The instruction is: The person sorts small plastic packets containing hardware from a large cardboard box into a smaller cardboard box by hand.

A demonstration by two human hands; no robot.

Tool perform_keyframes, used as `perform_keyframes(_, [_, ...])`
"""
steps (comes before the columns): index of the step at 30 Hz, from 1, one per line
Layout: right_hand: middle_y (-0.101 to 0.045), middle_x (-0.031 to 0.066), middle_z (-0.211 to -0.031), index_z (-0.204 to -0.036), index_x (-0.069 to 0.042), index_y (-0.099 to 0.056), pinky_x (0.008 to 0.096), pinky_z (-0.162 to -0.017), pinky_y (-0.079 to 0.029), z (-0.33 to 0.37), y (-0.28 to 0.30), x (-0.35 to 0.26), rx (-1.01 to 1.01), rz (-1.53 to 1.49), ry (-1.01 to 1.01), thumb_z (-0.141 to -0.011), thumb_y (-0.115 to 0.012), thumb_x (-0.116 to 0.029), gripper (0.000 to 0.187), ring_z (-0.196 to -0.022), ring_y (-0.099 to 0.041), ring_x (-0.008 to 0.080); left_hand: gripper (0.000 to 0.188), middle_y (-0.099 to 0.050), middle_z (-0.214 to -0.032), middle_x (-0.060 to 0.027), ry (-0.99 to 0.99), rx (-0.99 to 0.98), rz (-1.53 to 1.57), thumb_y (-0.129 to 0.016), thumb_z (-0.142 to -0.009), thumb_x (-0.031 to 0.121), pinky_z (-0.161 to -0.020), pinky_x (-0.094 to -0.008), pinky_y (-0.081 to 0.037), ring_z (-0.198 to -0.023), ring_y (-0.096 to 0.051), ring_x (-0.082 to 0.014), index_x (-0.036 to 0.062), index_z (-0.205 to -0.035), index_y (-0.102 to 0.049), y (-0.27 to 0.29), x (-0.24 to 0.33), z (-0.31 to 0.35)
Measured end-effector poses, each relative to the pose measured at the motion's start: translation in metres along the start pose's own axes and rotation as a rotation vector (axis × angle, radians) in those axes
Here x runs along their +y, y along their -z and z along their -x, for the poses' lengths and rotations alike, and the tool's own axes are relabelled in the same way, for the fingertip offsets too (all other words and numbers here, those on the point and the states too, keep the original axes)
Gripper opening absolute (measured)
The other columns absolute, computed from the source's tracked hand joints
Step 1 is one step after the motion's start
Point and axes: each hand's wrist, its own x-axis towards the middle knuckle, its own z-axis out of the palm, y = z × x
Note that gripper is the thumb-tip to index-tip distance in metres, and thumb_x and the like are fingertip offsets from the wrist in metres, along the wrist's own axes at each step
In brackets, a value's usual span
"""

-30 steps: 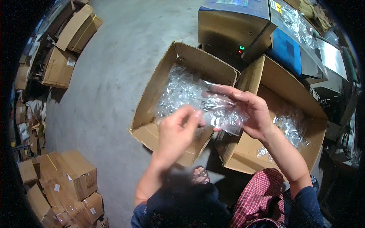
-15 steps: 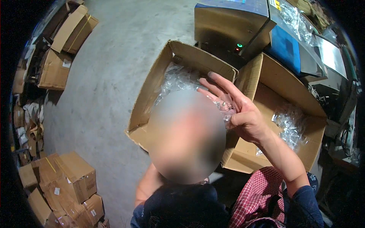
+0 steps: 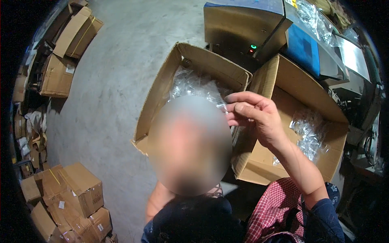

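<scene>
My right hand (image 3: 255,115) is over the near right wall of the left open cardboard box (image 3: 156,87). Its fingers are bent, with the thumb drawn in against them. Clear film shows right at the fingertips, but whether it is pinched I cannot make out. Inside that box lies a heap of clear plastic bags (image 3: 194,86). My left forearm (image 3: 159,201) rises from the lower edge, and a round blurred patch covers my left hand and the near part of the box.
A second open carton (image 3: 265,164) stands at the right, with crumpled clear bags (image 3: 310,137) in it. Behind both is a metal machine (image 3: 243,24) with a green light and a blue panel (image 3: 302,50). Stacked cartons (image 3: 81,188) are at the lower left, others (image 3: 60,75) at the upper left.
My right hand has turned and its spread fingers have drawn together. The clear bag piece seen in its palm before no longer shows there. The blurred patch has shifted slightly left.
</scene>
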Motion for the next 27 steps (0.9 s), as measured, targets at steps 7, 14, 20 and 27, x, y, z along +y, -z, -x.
perform_keyframes(7, [-0.064, 0.0065, -0.095, -0.116, 0.0, -0.059, 0.0296, -0.063, -0.057, 0.001, -0.005, -0.01, -0.044, 0.286, -0.103, -0.096, -0.06, -0.024, 0.031, -0.079, -0.063, 0.0135, 0.026, -0.067, -0.094, -0.0099, 0.025, -0.098, 0.049, -0.064, -0.091, 0.015, -0.068, -0.0284, -0.05, -0.08, -0.062, -0.0154, 0.0006, -0.113, -0.061, -0.002, 0.004, 0.002])
perform_keyframes(14, [-0.068, 0.0085, -0.08, -0.096, 0.0, -0.064, 0.0263, -0.061, -0.055, 0.003, -0.003, -0.011, -0.088, 0.07, -0.034, -0.094, -0.061, -0.017, 0.018, -0.068, -0.066, 0.0141, 0.027, -0.066, -0.101, -0.0108, -0.155, 0.099, -0.171, -0.063, -0.092, 0.015, -0.075, -0.0313, -0.05, -0.088, -0.061, -0.0172, 0.0016, -0.115, -0.061, -0.003, 0.0, 0.005])
perform_keyframes(20, [-0.052, 0.0155, -0.136, -0.142, 0.001, -0.04, 0.0351, -0.097, -0.041, 0.014, -0.011, -0.011, -0.348, -0.188, -0.23, -0.078, -0.069, -0.022, 0.074, -0.124, -0.051, 0.0254, 0.027, -0.064, -0.108, -0.0117, -0.047, -0.041, -0.018, -0.062, -0.092, 0.015, -0.081, -0.0338, -0.049, -0.096, -0.061, -0.0188, 0.0025, -0.116, -0.06, -0.001, 0.004, 0.005])
perform_keyframes(27, [-0.064, 0.0156, -0.115, -0.125, 0.004, -0.05, 0.0369, -0.093, -0.05, 0.007, -0.007, 0.004, -0.19, 0.105, -0.052, -0.075, -0.075, -0.004, 0.057, -0.105, -0.064, 0.0224, 0.024, -0.064, -0.11, -0.0123, 0.053, -0.159, 0.014, -0.057, -0.094, 0.013, -0.079, -0.0341, -0.052, -0.096, -0.062, -0.0203, 0.0012, -0.115, -0.058, -0.005, 0.014, 0.005])
